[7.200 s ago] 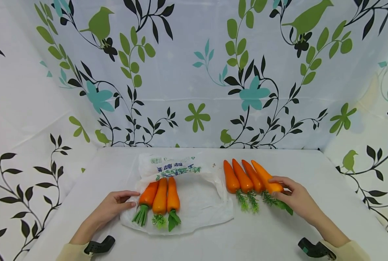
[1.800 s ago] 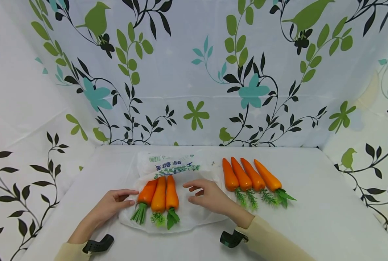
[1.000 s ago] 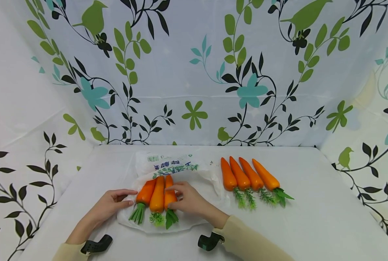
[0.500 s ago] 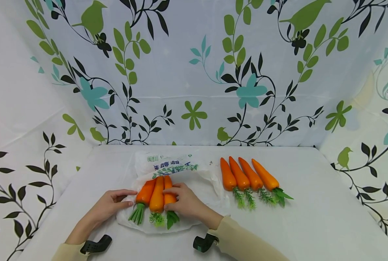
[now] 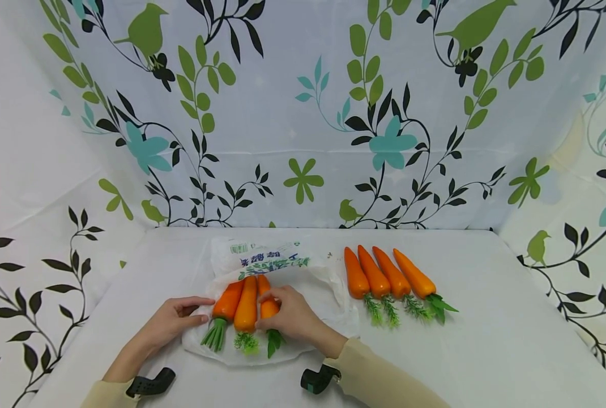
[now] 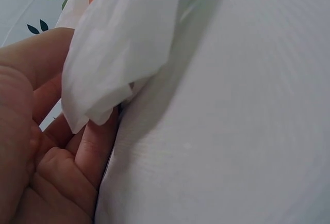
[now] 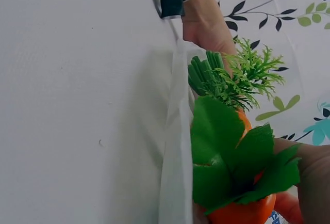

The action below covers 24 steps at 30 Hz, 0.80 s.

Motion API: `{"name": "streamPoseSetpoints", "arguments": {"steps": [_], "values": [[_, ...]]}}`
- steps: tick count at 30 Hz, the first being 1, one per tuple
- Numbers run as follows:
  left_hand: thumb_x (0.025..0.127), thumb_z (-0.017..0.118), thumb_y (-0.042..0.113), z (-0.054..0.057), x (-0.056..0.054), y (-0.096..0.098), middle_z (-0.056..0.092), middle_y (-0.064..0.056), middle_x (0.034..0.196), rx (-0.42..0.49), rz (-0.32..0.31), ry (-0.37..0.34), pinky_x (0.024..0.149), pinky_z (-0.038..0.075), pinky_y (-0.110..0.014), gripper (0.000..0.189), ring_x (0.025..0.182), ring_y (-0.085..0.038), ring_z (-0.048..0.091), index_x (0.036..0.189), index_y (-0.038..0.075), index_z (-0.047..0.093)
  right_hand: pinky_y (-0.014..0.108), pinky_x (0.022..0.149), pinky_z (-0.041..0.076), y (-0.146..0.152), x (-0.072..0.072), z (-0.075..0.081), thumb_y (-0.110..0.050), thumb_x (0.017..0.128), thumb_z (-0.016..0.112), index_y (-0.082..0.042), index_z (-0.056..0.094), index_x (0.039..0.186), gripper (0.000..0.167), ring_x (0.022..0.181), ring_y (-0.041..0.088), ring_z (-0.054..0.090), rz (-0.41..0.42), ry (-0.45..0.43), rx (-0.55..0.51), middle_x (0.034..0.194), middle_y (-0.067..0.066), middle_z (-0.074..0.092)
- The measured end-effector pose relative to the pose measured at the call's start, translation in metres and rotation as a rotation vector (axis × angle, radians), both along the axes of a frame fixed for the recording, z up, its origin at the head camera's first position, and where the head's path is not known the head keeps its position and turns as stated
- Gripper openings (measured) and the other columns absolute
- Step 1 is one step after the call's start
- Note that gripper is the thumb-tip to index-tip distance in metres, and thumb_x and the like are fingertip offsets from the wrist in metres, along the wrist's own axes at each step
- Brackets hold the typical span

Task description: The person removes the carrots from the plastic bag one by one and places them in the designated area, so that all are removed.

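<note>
Carrots [image 5: 245,311] in smooth, glossy plastic, green tops [image 7: 216,154] in matt plastic, bag [image 5: 325,294] in thin, crinkled plastic, tabletop [image 5: 461,368] smooth, matt, backdrop [image 5: 282,124] in creased cloth, sleeves [image 5: 384,374] in matt cloth.

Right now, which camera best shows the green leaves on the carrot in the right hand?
The right wrist view: the leaves sit large and close there, their outlines clear. The head view shows them small, near the right hand; the left wrist view doesn't show them.

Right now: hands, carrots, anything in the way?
Right hand grips rightmost carrot in mouth of white bag. Left hand touches bag's left edge. Four loose carrots lie right of bag. Nothing visibly blocking.
</note>
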<state>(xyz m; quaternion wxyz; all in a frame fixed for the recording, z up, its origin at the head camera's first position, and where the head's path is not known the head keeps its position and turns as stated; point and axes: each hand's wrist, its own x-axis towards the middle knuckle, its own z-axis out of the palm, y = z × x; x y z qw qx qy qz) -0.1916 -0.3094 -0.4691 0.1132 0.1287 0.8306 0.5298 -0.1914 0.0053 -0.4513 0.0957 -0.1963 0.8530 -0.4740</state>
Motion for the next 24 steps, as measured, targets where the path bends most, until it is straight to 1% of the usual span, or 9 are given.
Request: {"name": "streamPoseSetpoints", "arguments": {"steps": [3,7,12,17,22,24], "values": [[0.091,0.074,0.019,0.0,0.0,0.0,0.059,-0.017,0.135,-0.013,0.004,-0.003,0.094,0.038,-0.013,0.039,0.118,0.001,0.05,0.126,0.003,0.067,0.033,0.086,0.048,0.001,-0.001,-0.001,-0.024,0.075,0.086,-0.015,0.071,0.107,0.036,0.099,0.019,0.055,-0.024,-0.023,-0.025,0.111,0.001,0.058],[0.091,0.074,0.021,0.0,0.0,0.0,0.059,-0.015,0.136,-0.035,0.015,-0.009,0.094,0.038,-0.013,0.04,0.121,-0.003,0.05,0.126,0.005,0.068,0.033,0.084,0.049,0.005,-0.001,0.0,-0.024,0.076,0.085,-0.017,0.071,0.106,0.033,0.097,0.02,0.055,-0.035,-0.055,-0.051,0.112,0.001,0.058],[0.091,0.074,0.019,-0.001,0.001,0.001,0.06,-0.017,0.135,-0.015,0.012,-0.003,0.093,0.039,-0.013,0.04,0.118,-0.001,0.051,0.126,0.003,0.068,0.033,0.084,0.049,0.009,-0.001,0.001,-0.026,0.077,0.084,-0.021,0.07,0.105,0.032,0.099,0.02,0.056,-0.041,-0.082,-0.064,0.113,-0.002,0.06],[0.09,0.074,0.017,-0.001,0.0,0.001,0.06,-0.018,0.133,0.0,0.005,0.008,0.093,0.04,-0.013,0.039,0.115,0.003,0.052,0.125,0.001,0.067,0.035,0.084,0.049,0.013,0.001,0.006,-0.024,0.078,0.084,-0.021,0.069,0.106,0.031,0.1,0.021,0.056,-0.048,-0.116,-0.094,0.112,-0.004,0.061],[0.091,0.074,0.019,0.001,0.0,0.001,0.06,-0.018,0.134,-0.011,0.011,-0.001,0.093,0.04,-0.013,0.039,0.116,0.002,0.052,0.126,0.002,0.068,0.037,0.085,0.049,0.019,0.002,0.013,-0.024,0.08,0.082,-0.021,0.069,0.107,0.03,0.104,0.023,0.055,-0.049,-0.153,-0.127,0.112,-0.005,0.062],[0.091,0.074,0.02,0.001,0.0,0.001,0.06,-0.017,0.134,-0.018,0.014,-0.005,0.093,0.04,-0.013,0.039,0.117,0.0,0.051,0.126,0.003,0.068,0.037,0.085,0.049,0.022,0.002,0.015,-0.025,0.082,0.081,-0.022,0.069,0.109,0.03,0.105,0.023,0.055,-0.043,-0.153,-0.127,0.113,-0.005,0.063]]}}
